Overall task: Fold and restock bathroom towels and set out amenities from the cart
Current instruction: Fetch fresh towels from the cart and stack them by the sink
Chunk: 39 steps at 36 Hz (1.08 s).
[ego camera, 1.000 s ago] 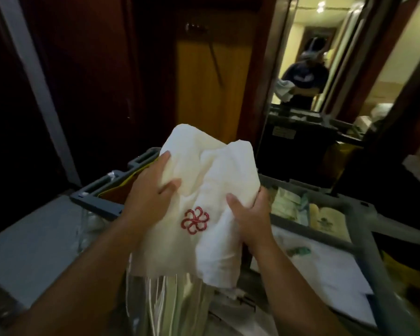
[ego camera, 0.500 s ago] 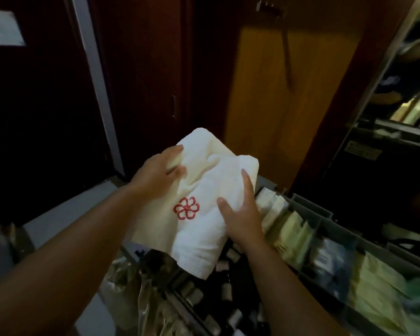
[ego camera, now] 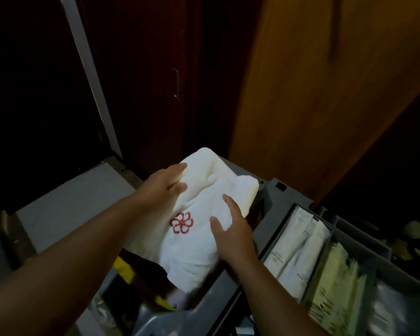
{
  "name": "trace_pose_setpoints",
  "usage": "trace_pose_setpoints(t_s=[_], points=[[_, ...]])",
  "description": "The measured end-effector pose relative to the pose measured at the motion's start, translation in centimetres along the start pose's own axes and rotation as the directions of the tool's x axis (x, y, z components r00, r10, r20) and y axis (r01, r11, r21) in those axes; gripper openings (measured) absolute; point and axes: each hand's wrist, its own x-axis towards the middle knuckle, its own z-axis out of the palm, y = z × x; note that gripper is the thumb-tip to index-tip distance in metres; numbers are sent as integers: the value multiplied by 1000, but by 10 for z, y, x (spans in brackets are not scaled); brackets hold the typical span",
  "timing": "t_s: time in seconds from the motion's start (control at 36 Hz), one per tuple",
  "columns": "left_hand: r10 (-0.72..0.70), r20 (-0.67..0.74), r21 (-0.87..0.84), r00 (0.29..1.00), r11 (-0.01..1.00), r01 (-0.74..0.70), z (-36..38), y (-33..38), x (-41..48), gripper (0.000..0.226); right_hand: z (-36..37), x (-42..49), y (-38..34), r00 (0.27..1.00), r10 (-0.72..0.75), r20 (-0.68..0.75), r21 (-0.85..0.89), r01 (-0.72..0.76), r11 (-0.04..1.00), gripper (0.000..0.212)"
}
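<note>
White towel (ego camera: pixel 214 192) over the cart (ego camera: pixel 199 316). My left hand (ego camera: pixel 164 186) pinches its far corner; my right hand (ego camera: pixel 232 230) presses its side, fingers spread.

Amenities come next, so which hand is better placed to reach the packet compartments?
Probably right: the right hand rests on the towel beside the packets; the left hand grips its far side.
</note>
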Motion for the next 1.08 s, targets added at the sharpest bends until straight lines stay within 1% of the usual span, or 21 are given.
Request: trace_pose_setpoints(t_s=[0.06,0.11,0.17,0.19,0.22,0.25,0.31,0.36,0.44,0.53,0.64,0.75,0.81,0.92,0.97,1.03,1.08], points=[[17,14,2,1000,1000,-17,11,-5,2,53,2,2,6,999,44,24,-81,-42,996,62],[63,70,66,996,996,-67,19,-10,4,47,2,3,9,992,113,52,-187,-102,977,70],[58,155,220,986,971,-91,21,-18,9,38,1,3,8,983,172,59,-290,-148,946,78],[36,186,312,982,945,-94,20,-20,11,39,-1,3,7,982,180,59,-342,-150,928,80],[16,185,370,983,925,-85,20,-24,12,40,-3,3,5,983,174,57,-397,-137,908,81],[17,173,405,985,910,-87,20,-26,11,40,-4,2,4,986,160,55,-443,-120,889,82],[32,160,416,987,904,-97,21,-23,2,30,-8,1,5,990,136,47,-467,-98,879,82],[11,134,389,991,919,-63,22,-16,-12,24,-10,0,11,993,112,28,-434,-89,896,79],[-38,83,370,996,929,5,19,-10,-29,32,-16,-4,14,997,80,15,-382,-68,922,73],[-36,53,370,998,929,13,13,4,-53,37,-22,-8,13,999,38,34,-360,-23,932,69],[-23,-58,347,998,937,42,2,26,-95,34,-35,-22,5,997,-36,67,-290,54,955,63],[-20,-207,303,978,949,83,-13,60,-144,34,-48,-43,-9,983,-168,76,-163,179,970,54],[-22,-308,291,951,950,116,-20,78,-173,39,-55,-56,-19,964,-253,80,-101,260,960,50],[4,-494,288,869,944,160,-39,115,-240,51,-61,-93,-46,902,-422,91,-9,425,905,49],[32,-577,291,816,942,168,-50,131,-276,57,-60,-114,-61,857,-507,97,43,505,862,50],[69,-663,296,745,939,176,-60,144,-313,61,-56,-138,-78,807,-580,109,93,573,814,51],[96,-720,315,687,928,200,-71,157,-350,57,-49,-163,-96,765,-633,115,165,614,772,53]])
